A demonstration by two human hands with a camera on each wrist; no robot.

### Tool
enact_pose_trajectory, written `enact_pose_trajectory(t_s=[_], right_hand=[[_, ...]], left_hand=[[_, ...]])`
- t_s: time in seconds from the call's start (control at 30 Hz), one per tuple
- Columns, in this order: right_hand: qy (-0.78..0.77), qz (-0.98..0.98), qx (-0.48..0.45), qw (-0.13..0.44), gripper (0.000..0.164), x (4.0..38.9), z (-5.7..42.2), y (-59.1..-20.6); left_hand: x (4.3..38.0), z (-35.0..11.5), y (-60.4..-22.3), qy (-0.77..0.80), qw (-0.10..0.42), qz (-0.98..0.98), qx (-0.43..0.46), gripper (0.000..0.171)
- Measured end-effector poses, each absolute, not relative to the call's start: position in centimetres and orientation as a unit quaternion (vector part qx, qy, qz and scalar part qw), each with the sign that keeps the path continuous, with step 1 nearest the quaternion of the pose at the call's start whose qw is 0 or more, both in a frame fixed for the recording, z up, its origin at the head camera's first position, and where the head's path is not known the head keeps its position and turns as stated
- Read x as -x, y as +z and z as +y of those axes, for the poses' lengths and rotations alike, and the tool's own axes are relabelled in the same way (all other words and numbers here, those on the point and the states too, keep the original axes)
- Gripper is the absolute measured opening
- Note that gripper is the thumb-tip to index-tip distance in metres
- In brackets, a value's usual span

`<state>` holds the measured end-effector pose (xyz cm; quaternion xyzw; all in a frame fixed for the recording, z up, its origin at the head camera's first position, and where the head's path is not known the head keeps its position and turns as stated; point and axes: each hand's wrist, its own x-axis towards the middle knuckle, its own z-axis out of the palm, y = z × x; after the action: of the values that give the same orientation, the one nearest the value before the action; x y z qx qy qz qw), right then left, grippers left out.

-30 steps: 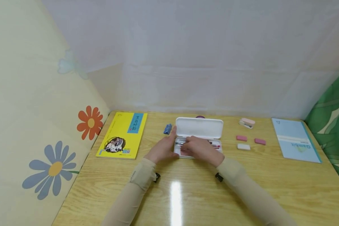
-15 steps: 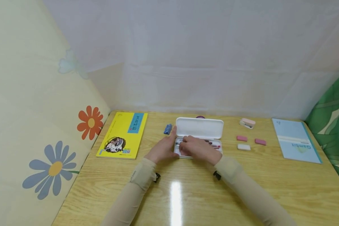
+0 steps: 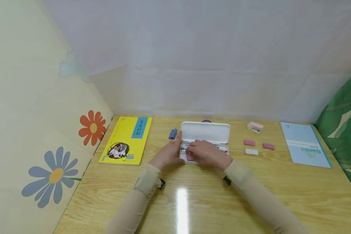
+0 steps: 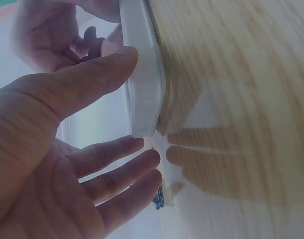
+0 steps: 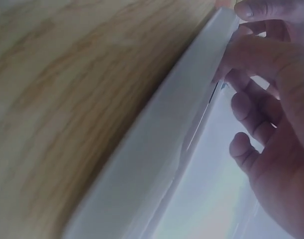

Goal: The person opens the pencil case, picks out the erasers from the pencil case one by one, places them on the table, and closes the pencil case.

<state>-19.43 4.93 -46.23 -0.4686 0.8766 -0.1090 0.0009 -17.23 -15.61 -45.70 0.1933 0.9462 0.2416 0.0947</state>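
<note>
A white pencil case (image 3: pixel 205 132) lies on the table with its lid raised. Several pens (image 3: pixel 224 149) are inside, partly hidden by the right hand. My left hand (image 3: pixel 167 153) is at the case's left end; in the left wrist view its thumb rests on the front wall (image 4: pixel 144 74) while the other fingers stretch beside the end. My right hand (image 3: pixel 208 154) reaches into the case from the right, fingers bent. It pinches a pink block, seemingly an eraser (image 4: pixel 112 42), low in the left part of the case; the fingers cover most of it.
Two pink erasers (image 3: pixel 249 143) and a white eraser (image 3: pixel 251 151) lie right of the case, a pink stapler (image 3: pixel 254 127) behind them. A blue notebook (image 3: pixel 306 145) is far right, a yellow book (image 3: pixel 125 140) left. A small blue object (image 3: pixel 173 133) sits near the left fingers.
My right hand has shifted only slightly inside the case, its fingers dipping over the left part. The left hand keeps its place at the case's end.
</note>
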Motion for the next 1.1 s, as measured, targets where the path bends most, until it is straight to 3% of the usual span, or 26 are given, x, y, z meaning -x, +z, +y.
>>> enact_pose_trajectory(t_s=[0.33,1.1], right_hand=[[-0.187,0.86,0.474,-0.034,0.037,19.5,8.4,-44.8],[-0.175,0.955,0.241,-0.02,0.015,17.1,26.6,-44.2]], left_hand=[[17.3,-15.4,-45.7,0.245,0.097,0.946,-0.19,0.126],[17.4,-15.5,-46.0,0.249,0.099,0.946,-0.181,0.124]])
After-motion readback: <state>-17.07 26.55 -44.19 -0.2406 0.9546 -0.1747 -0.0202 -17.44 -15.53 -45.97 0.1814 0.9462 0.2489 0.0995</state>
